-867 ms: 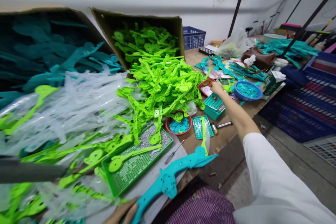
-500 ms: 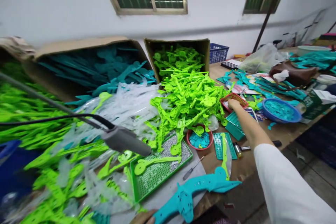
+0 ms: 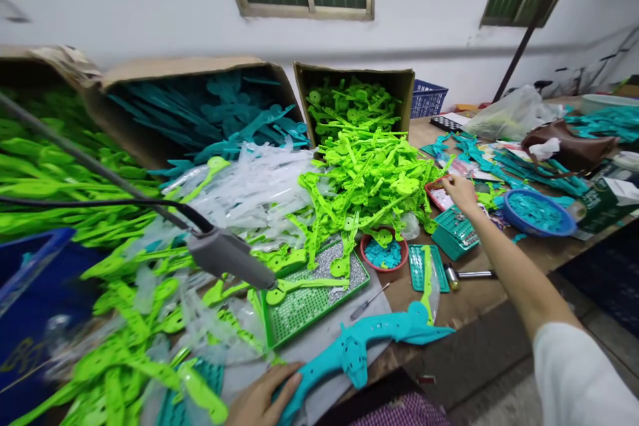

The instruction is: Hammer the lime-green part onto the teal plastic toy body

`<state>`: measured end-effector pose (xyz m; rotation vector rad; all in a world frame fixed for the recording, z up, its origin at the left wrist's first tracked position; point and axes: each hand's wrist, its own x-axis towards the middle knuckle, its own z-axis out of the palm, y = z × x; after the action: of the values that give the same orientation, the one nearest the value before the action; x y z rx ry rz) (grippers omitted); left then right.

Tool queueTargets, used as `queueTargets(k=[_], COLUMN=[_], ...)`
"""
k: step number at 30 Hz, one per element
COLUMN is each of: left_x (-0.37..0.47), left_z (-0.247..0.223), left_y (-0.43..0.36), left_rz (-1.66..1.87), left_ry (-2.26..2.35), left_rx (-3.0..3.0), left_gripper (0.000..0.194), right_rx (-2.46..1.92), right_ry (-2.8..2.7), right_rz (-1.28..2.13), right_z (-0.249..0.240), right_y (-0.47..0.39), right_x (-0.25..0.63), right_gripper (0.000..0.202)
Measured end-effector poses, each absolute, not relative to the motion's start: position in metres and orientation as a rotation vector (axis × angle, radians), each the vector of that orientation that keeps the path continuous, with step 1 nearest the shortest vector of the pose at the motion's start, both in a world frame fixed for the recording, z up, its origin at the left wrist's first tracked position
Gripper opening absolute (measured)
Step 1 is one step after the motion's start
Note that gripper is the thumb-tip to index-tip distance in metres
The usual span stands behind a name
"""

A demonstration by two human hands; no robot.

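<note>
My left hand [image 3: 267, 396] is closed round the lower end of a long blue plastic part [image 3: 357, 349], which lies tilted at the table's front edge. Stretched out to the right, my right hand [image 3: 459, 191] is over a small red basket [image 3: 438, 194] of small pale pieces. Its fingertips are pinched together, and whatever may be between them is too small to name. Beside that basket stands a teal basket [image 3: 455, 233]. A green tray [image 3: 294, 329] holding small silvery pieces and green parts sits behind the blue part, with a screwdriver [image 3: 369, 301] at its right.
Green parts [image 3: 369, 180] are heaped mid-table before a cardboard box [image 3: 359, 71]. A grey lamp head [image 3: 232, 259] hangs over the left side. A hammer [image 3: 469, 275], a red bowl [image 3: 383, 267] and a blue bowl [image 3: 539, 233] lie to the right.
The view has shifted, showing more of my left hand with the blue part. My right hand has risen slightly out of the red basket, its fingers now visible.
</note>
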<state>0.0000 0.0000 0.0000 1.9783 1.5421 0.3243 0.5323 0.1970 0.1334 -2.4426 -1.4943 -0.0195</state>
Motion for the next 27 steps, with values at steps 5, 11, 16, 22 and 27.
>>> queueTargets(k=[5,11,16,22,27], left_x=[0.009,0.013,0.019,0.024,0.023], left_z=[0.014,0.02,0.023,0.027,0.021], left_y=[0.0,0.001,0.001,0.001,0.005], left_rz=[0.319,0.273,0.174,0.146,0.126], left_ry=[1.539,1.523,1.55,1.552,1.568], left_rx=[1.994,2.01,1.953,1.926,1.921], left_gripper=[0.042,0.051,0.06,0.065,0.066], right_rx=[-1.663,-1.345,-1.098,-1.181,-1.332], right_ry=[-1.395,-0.871,-0.904,-0.862,-0.912], right_rz=[0.383,0.821,0.968,1.037,0.997], right_z=[0.088,0.039,0.082,0.074,0.04], right_y=[0.076,0.014,0.035,0.019,-0.01], right_x=[0.445,0.337,0.293,0.322,0.348], right_gripper=[0.051,0.05,0.049,0.043,0.043])
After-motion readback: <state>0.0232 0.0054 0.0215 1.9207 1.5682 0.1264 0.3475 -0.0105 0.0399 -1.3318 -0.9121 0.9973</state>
